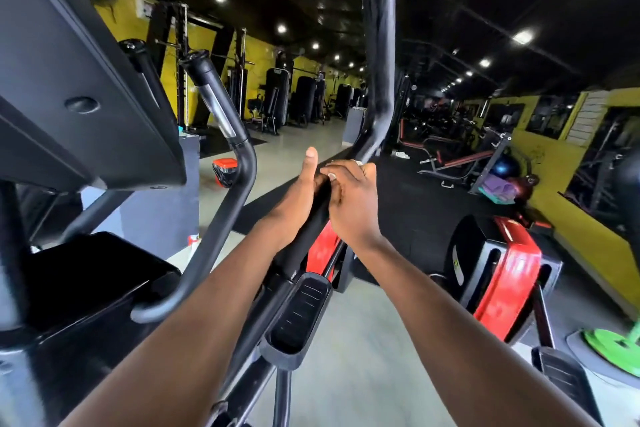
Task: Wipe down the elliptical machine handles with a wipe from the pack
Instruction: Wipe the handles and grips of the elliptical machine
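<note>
The elliptical's long black moving handle rises from the centre to the top of the head view. Both my hands are on its lower part. My left hand grips the bar from the left with the thumb pointing up. My right hand wraps the bar from the right, just above the left. A small white bit of the wipe peeks out over its fingers; the rest of the wipe is hidden under the hand. The wipe pack is not in view.
The fixed handle with a silver sensor strip curves down at left, beside the grey console. A black foot pedal sits below my arms. A red-and-black machine stands right, a green disc beyond it.
</note>
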